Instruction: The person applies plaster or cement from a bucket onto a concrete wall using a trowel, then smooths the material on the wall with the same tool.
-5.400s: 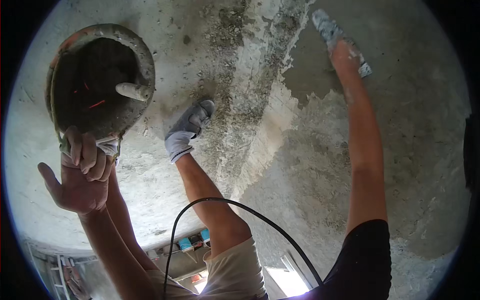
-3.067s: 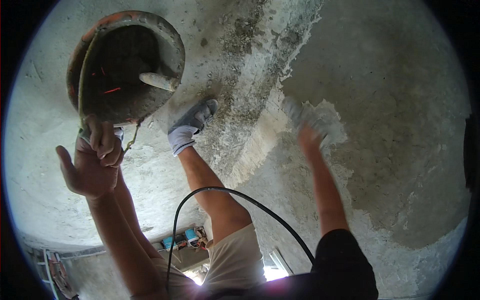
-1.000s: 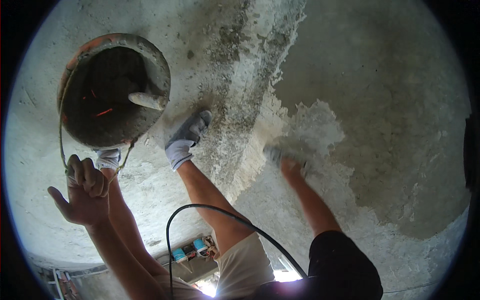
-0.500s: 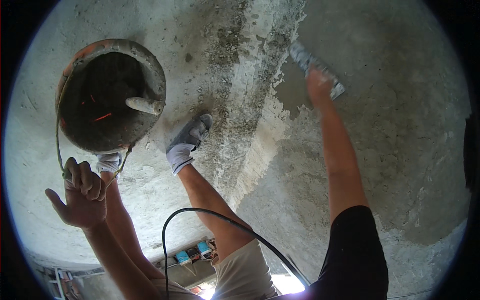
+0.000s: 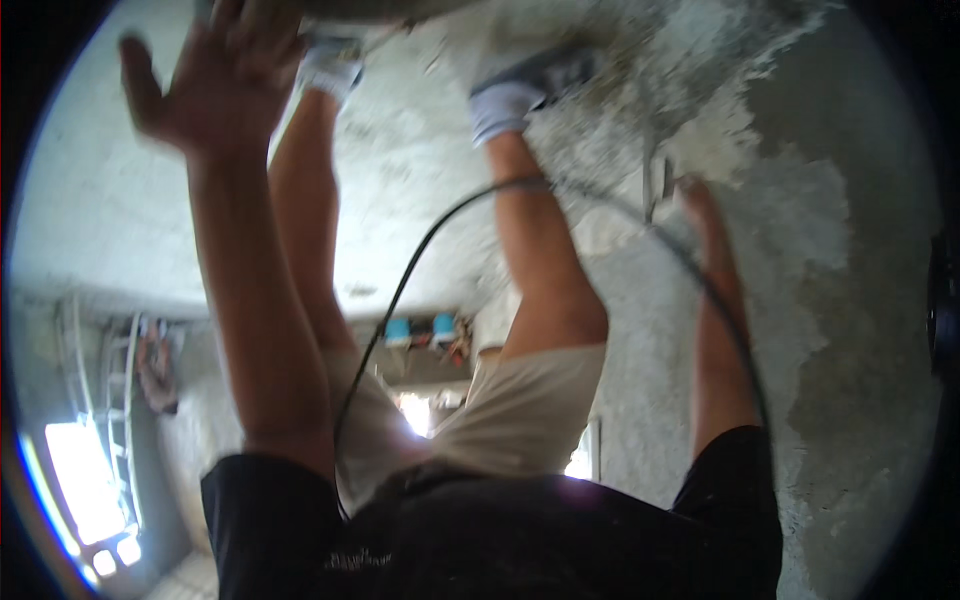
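Right grip [image 5: 697, 198] on trowel [image 5: 650, 150], cable [image 5: 520, 183] before forearm [image 5: 722, 375]

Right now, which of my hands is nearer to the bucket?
Left. The left hand is just left of the bucket at the picture's top edge; whether they touch is unclear. The right hand is farther away, lower and right, holding the trowel.

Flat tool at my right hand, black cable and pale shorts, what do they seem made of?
Flat tool: probably metal, given its thin, straight grey edge; blur hides the finish.
Black cable: likely rubber or plastic sheathing, smooth-looking, bending in one even arc.
Pale shorts: seemingly matte cloth, hanging loosely around the thighs.
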`<state>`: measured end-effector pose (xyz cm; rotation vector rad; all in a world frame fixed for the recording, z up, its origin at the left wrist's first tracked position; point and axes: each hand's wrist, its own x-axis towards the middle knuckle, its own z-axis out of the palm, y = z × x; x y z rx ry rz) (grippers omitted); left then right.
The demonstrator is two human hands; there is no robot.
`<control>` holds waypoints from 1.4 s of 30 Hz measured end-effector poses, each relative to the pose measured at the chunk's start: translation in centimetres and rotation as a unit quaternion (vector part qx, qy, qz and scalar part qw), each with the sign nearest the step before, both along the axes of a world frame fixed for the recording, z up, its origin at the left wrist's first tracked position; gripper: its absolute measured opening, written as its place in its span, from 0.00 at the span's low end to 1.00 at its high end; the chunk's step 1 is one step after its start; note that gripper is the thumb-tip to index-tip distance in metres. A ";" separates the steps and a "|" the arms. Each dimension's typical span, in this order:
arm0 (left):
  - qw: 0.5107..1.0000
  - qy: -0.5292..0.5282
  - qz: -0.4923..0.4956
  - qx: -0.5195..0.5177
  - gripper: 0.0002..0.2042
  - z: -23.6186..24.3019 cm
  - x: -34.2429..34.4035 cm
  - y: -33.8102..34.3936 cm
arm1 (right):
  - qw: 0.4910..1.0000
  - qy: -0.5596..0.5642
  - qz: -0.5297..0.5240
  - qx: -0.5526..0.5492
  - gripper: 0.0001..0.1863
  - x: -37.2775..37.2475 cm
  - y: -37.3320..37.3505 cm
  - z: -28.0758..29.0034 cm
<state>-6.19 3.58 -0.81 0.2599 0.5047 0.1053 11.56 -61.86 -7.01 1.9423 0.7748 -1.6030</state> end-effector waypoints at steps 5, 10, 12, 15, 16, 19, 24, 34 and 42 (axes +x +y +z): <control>0.988 -0.044 -0.103 0.104 0.29 7.0 3.1 0.6 | 0.940 -0.109 -0.263 0.188 0.25 6.2 12.5 7.5; 0.996 -0.021 -0.086 0.024 0.33 22.2 2.0 4.2 | 0.869 -0.248 -0.376 0.205 0.20 1.7 18.0 29.2; 0.994 -0.023 -0.106 -0.012 0.32 28.4 1.0 5.7 | 0.890 -0.356 -0.253 0.129 0.20 -4.6 16.5 35.7; 0.998 -0.020 -0.062 0.001 0.30 39.2 -0.7 9.9 | 0.823 -0.368 -0.379 0.207 0.15 -18.4 13.4 44.6; 0.998 0.030 -0.043 0.021 0.29 42.9 -1.4 11.4 | 0.803 -0.364 -0.458 0.119 0.16 -23.9 12.6 47.0; 0.998 -0.036 -0.047 0.009 0.33 50.5 -3.2 14.1 | 0.845 -0.270 -0.462 0.009 0.18 -37.9 12.2 48.0; 0.994 -0.076 -0.014 0.084 0.35 57.4 -7.6 13.4 | 0.562 -0.073 -0.823 -0.044 0.15 -48.7 11.9 48.0; 0.975 -0.182 0.034 0.120 0.30 61.0 -19.9 9.7 | 0.565 -0.251 -0.735 0.278 0.16 -44.4 11.3 42.9; 0.972 -0.229 0.044 0.035 0.30 67.7 -31.0 9.7 | 0.388 -0.388 -0.795 0.258 0.13 -60.2 9.7 48.4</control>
